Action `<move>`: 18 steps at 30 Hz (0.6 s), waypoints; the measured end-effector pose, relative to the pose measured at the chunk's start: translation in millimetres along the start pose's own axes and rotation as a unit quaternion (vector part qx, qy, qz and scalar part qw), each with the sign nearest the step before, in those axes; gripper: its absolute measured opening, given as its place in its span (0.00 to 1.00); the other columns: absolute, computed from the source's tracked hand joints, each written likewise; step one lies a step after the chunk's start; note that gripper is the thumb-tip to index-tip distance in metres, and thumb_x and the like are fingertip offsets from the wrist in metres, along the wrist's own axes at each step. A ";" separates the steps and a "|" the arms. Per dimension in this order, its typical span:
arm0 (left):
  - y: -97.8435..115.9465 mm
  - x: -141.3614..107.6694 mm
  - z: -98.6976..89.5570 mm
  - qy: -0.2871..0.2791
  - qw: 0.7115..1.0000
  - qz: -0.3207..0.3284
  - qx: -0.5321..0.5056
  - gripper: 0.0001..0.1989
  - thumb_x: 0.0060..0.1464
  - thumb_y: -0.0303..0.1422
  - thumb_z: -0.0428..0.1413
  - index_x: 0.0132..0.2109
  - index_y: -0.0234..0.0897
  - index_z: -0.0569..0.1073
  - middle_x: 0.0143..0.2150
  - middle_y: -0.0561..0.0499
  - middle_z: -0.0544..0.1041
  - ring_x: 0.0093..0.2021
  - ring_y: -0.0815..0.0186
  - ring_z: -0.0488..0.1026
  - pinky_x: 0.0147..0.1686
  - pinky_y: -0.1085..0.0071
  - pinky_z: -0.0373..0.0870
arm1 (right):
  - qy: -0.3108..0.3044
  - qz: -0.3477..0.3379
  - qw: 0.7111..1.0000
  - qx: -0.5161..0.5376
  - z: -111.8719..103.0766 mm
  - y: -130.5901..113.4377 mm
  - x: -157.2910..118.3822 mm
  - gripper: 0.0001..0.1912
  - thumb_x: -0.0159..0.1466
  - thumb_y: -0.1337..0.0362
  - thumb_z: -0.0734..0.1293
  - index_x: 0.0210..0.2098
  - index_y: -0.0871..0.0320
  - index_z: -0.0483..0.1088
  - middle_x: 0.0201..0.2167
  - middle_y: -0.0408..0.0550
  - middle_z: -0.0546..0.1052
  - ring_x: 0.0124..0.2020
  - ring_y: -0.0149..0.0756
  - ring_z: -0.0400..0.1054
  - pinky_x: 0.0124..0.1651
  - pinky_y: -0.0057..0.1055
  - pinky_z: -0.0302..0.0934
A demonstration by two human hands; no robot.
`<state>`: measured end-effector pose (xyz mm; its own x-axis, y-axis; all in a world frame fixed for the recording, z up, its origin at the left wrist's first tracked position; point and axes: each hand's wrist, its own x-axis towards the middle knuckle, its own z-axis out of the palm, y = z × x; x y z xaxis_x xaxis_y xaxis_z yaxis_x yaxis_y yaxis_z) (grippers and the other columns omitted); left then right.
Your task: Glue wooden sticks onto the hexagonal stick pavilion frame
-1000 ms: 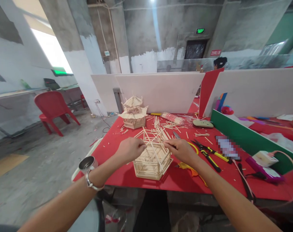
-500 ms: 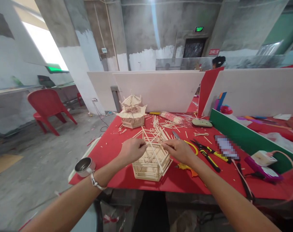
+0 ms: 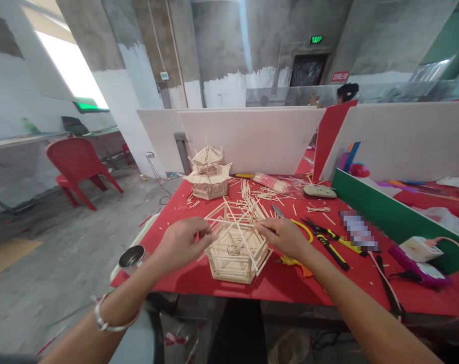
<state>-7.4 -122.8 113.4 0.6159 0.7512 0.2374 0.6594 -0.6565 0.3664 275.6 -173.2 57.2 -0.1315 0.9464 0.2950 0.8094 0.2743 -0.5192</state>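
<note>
While our right hand seems to pinch a stick at three o'clock on the frame, probably to steady it, our left hand hovers open at nine, contact hard to tell. The frame sits at the table's near edge, presumably for two-handed reach. From it, loose sticks at twelve and pliers at three lie handy; the pagoda at eleven stands clear of both hands.

A hexagonal stick frame topped by crossed sticks stands on the red tabletop.
</note>
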 end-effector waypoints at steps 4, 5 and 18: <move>-21.1 -34.3 1.5 -0.024 0.995 0.088 -0.034 0.19 0.52 0.40 0.63 0.50 0.39 0.76 0.44 0.49 0.79 0.29 0.71 0.71 0.30 0.76 0.68 | 0.008 -0.001 0.999 0.037 2.2 2.3 -0.5 0.18 0.69 0.55 0.58 0.29 0.54 0.74 0.33 0.45 0.80 0.34 0.35 0.71 0.36 0.26 0.56; -25.8 -39.7 5.7 -0.015 0.994 0.104 -0.034 0.19 0.54 0.39 0.62 0.52 0.39 0.76 0.46 0.47 0.78 0.31 0.71 0.73 0.32 0.76 0.70 | 0.011 -0.001 0.999 0.042 2.7 2.8 -0.5 0.18 0.69 0.56 0.59 0.30 0.54 0.75 0.34 0.45 0.80 0.35 0.35 0.72 0.37 0.27 0.57; -17.0 -60.0 55.5 0.156 0.987 0.038 0.006 0.13 0.65 0.33 0.51 0.30 0.36 0.70 0.24 0.55 0.67 0.23 0.72 0.63 0.26 0.74 0.59 | 0.036 -0.017 0.999 0.020 7.0 4.3 -2.4 0.18 0.70 0.54 0.57 0.39 0.53 0.76 0.40 0.47 0.80 0.41 0.37 0.73 0.42 0.30 0.63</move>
<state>-31.6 -160.5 43.0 0.5020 0.6829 0.5308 0.6220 -0.7114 0.3271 275.4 -173.2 48.7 -0.1154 0.9223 0.3688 0.7819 0.3133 -0.5389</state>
